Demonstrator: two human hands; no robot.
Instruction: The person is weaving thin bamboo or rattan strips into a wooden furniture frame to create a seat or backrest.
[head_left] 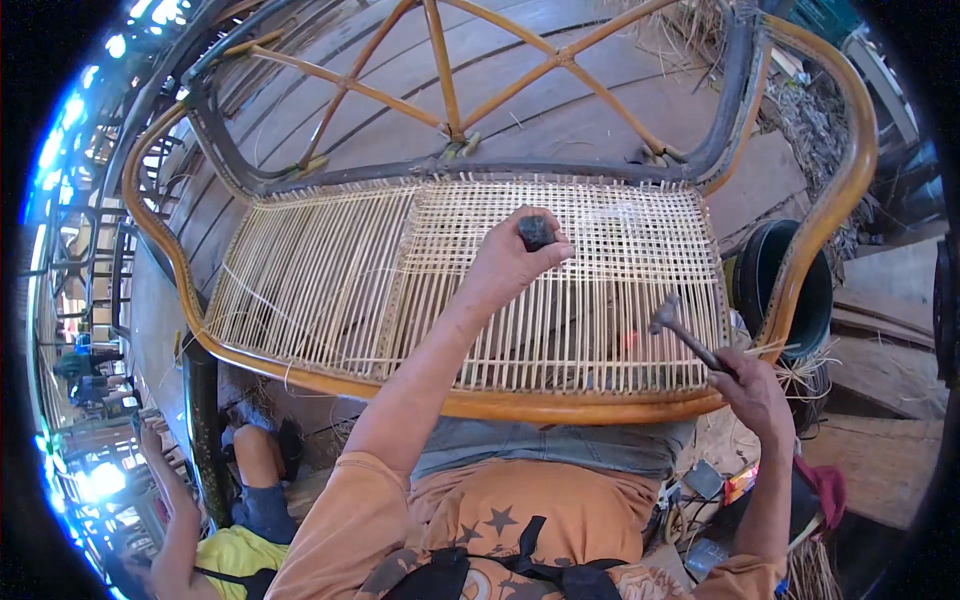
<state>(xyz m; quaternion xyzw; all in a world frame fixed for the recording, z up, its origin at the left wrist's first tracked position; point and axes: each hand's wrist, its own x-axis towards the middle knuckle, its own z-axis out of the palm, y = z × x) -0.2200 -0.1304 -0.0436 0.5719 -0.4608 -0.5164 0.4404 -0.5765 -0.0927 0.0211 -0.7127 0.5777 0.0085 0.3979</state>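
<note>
A rattan bench [560,408] with an orange-brown frame spans the view in front of me. Its woven cane seat [480,225] has crossed strands along the far right half; the near part and left half show mostly lengthwise strands. My left hand [505,262] is closed around a dark, blunt-ended tool [536,233] over the woven part; its lower end is hidden by the hand. At the seat's right front corner, my right hand [758,397] grips a hammer [684,328] by its handle. The hammer's head is above the strands, apart from the left hand's tool.
Crossed rattan poles [566,57] form the bench's back. A dark bucket [785,285] stands beyond the right armrest, near loose cane ends [805,370]. At the lower left sits another person in a yellow shirt [240,555]. Wooden boards [875,440] lie at the right.
</note>
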